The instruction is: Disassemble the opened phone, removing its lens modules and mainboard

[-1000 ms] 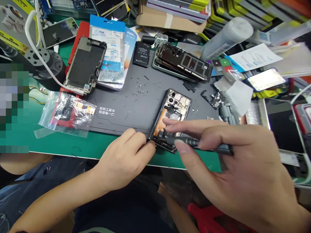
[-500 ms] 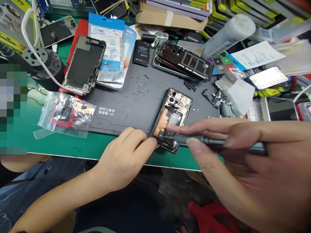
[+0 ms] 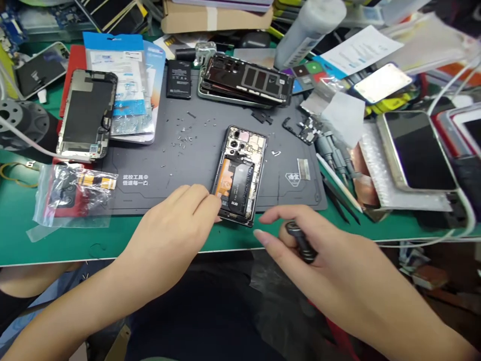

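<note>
An opened phone (image 3: 240, 185) lies slightly tilted on the grey mat, its cameras, circuit board and black battery with an orange strip exposed. My left hand (image 3: 178, 223) is closed at the phone's lower left edge, fingertips partly hidden against it. Just off the lower right corner is my right hand (image 3: 319, 245), thumb and index finger apart. Its other fingers keep a dark screwdriver (image 3: 300, 241) tucked in the palm; the tip cannot be seen. Small loose screws (image 3: 184, 139) are scattered on the mat left of the phone.
Stacked phone parts (image 3: 244, 82) and a loose battery (image 3: 179, 79) lie behind. A detached phone screen (image 3: 88, 113) rests at left near a plastic bag (image 3: 75, 195). Tweezers (image 3: 340, 200) and another phone (image 3: 417, 150) lie at right. The table's front edge is close to both hands.
My right hand has drawn back from over the phone, and the screwdriver has swung from pointing at it into my palm. My left hand stays at the phone's edge. The view has shifted right.
</note>
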The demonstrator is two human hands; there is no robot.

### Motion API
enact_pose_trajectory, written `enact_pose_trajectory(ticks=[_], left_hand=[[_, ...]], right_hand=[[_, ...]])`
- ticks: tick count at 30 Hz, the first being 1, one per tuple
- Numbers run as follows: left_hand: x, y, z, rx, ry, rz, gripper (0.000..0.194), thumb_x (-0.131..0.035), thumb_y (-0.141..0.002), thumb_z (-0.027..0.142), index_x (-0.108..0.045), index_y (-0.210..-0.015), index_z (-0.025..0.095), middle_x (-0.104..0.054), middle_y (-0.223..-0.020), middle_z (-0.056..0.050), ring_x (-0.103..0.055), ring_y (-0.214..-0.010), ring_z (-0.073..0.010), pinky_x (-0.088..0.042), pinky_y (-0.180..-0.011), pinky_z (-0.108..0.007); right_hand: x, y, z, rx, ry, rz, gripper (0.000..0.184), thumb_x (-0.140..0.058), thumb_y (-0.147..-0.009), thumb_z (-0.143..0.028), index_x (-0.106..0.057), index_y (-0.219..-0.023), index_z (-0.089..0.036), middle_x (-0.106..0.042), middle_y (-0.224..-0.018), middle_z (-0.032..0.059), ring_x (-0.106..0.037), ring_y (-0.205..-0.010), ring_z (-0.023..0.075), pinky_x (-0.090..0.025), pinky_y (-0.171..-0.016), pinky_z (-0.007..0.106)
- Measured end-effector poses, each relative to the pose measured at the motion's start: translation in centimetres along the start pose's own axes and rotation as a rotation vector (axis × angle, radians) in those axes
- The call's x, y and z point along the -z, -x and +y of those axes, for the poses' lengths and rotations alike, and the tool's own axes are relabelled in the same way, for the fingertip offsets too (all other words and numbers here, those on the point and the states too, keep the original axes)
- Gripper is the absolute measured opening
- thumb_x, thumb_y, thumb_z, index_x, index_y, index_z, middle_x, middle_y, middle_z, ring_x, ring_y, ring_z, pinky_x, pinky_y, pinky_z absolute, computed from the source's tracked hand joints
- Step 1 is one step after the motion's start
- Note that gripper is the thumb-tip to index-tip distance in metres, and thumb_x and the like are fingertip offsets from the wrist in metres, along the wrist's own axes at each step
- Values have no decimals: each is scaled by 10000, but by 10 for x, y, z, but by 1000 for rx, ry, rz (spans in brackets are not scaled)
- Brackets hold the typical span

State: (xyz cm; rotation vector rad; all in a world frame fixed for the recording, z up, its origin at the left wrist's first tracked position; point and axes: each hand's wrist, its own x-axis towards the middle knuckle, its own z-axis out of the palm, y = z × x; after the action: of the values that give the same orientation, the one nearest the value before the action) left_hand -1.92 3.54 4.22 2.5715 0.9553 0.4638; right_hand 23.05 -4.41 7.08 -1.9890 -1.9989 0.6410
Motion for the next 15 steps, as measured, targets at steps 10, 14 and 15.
enact_pose_trajectory(ticks=[10,14,15], left_hand=[[26,-19,5,-20,-109,-167,166,-536,-1144,127,-674,-1077,190,-677,-947,-39,-644,-831,-227,-468,-705,-339],[30,-22,5,-45,-144,-201,161,-540,-1142,140,-671,-1064,190,-664,-953,-46,-633,-837,-230,-472,-707,-335],[29,-22,5,-40,-137,-207,163,-535,-1143,135,-671,-1071,190,-665,-964,-47,-634,-844,-228,-476,-714,-334]], right_hand=[[-13,-4,0,47,-1,104,257,-572,-1138,-482,-711,-1124,-266,-568,-563,-57,-476,-397,145,-298,-461,300],[1,0,9,-122,-195,37,340,-500,-1170,-592,-660,-1139,-293,-613,-597,-53,-562,-442,166,-417,-452,299],[5,1,12,-173,-256,45,367,-483,-1169,-629,-645,-1143,-300,-646,-635,-41,-616,-498,182,-463,-475,306]])
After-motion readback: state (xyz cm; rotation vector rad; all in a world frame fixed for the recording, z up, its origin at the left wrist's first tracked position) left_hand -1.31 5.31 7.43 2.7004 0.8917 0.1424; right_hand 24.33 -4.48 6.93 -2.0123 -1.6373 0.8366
